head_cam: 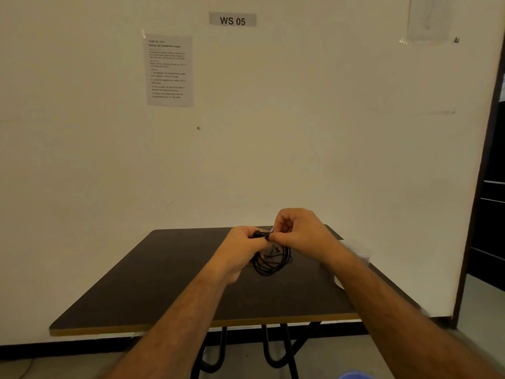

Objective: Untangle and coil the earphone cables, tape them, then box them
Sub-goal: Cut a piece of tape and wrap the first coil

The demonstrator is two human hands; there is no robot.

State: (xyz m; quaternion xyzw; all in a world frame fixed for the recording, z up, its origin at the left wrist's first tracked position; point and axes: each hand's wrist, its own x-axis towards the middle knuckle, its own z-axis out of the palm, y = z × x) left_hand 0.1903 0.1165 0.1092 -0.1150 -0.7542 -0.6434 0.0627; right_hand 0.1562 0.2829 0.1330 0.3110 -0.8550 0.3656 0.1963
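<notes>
A black earphone cable hangs as a coil of several loops above the dark table, held up between both hands. My left hand grips the top of the coil from the left, fingers curled round the bunched strands. My right hand pinches the same spot from the right, thumb and fingertips together on the strands and on what looks like a small clear strip of tape. The earbuds and plug are hidden among the loops.
A white object, partly hidden by my right forearm, sits near the table's right edge. A pale wall with a taped instruction sheet stands just behind the table. A dark doorway is at far right.
</notes>
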